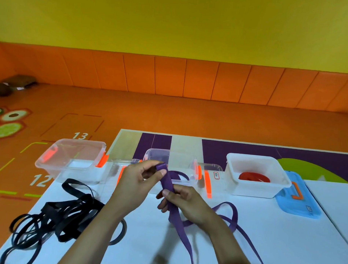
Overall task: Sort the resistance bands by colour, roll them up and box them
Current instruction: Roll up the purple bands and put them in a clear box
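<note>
A purple resistance band [178, 221] is stretched between my hands above the white table [283, 244]. My left hand [140, 180] pinches its folded top end. Lower down, my right hand [184, 203] grips the band, and the rest trails in loops toward the table's near edge. A pile of black bands [63, 213] lies at the left. At the back stand three boxes. The clear box [73, 160] on the left holds no band. The middle clear box [178, 161] sits partly behind my hands. The white box [258, 174] on the right holds a rolled red band [254, 177].
A blue lid [299, 197] with an orange handle lies right of the white box. Clear lids with orange clips [207, 184] rest between the boxes. Beyond the table are an orange floor mat and an orange padded wall.
</note>
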